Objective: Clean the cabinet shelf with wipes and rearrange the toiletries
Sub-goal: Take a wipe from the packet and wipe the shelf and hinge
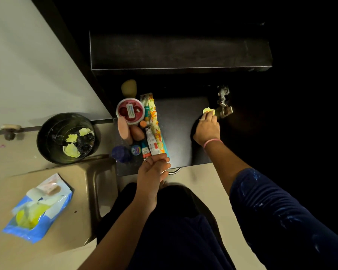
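Wipes point(38, 208) in a torn-open blue pack lie nearest, on a beige stool point(53, 193) at the person's left. Just past the dark-clothed knees, the left hand point(154, 168) hovers with relaxed fingers, holding nothing, at the shelf's point(180, 133) front edge beside a long flowered packet point(157, 125). Toiletries crowd the shelf's left side: tubes, a blue cap, a red-lidded tub point(130, 111). Farther right, the right hand point(207, 127) pinches a crumpled yellow wipe point(207, 110), seemingly against the metal hinge point(224, 102). A black bin point(47, 137) holds used wipes.
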